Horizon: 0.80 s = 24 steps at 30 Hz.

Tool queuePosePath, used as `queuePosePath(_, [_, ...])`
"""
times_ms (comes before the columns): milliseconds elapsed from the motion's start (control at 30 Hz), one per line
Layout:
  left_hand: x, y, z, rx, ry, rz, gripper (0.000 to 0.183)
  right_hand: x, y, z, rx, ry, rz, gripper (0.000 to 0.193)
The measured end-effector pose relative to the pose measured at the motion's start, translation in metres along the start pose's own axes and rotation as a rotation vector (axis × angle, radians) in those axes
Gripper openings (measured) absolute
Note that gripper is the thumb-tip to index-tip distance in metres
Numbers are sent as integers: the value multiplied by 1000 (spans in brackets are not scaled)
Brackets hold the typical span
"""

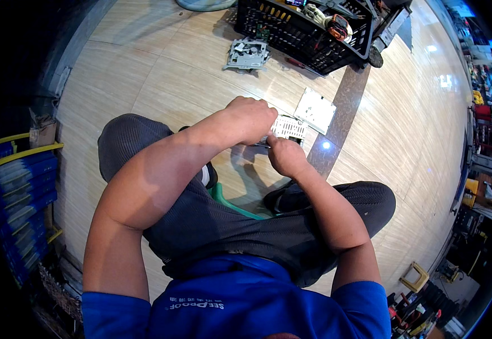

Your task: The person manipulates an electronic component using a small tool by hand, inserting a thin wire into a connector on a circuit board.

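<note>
A pale metal case (289,129) with rows of slots lies just beyond my hands, low over the floor between my knees. My left hand (255,119) is closed at the case's left end, knuckles up; what its fingers grip is hidden beneath it. Closed on the near edge of the case is my right hand (287,157), its thumb side close to my left fingers. Beyond the case, almost touching it, a flat whitish metal plate (315,111) with small holes rests on the tiles.
A silver metal drive frame (247,55) lies farther off on the floor. Behind it stands a black plastic crate (291,31) holding tools and cables. Blue stacked bins (25,198) are at the left. Shelves of goods line the right, near a small yellow stool (414,277).
</note>
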<state>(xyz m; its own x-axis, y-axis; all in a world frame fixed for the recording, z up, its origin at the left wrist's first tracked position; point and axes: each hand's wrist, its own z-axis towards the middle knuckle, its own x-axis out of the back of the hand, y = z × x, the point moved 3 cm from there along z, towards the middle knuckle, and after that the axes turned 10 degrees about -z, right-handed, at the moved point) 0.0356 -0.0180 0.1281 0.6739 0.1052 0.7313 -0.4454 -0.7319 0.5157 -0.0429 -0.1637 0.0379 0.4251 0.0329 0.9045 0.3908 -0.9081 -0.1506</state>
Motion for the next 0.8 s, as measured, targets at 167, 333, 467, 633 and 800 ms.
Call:
queuePosePath(167, [1,0,-1,4,2,-10,32,-2,1,0,-5,13,13,15])
queuePosePath(333, [-1,-1,0,-12,27,-10,31,-2,1,-1,-1,54,46,16])
queuePosePath(467, [-1,-1,0,-15,31,-7,31,-4,2,-1,18,84,37,16])
queuePosePath(633, [-1,-1,-1,-16,40,-12,32,-3,2,-2,18,72,39,16])
queuePosePath(800, [1,1,-2,-13,30,-7,33,-4,2,-1,23,72,38,16])
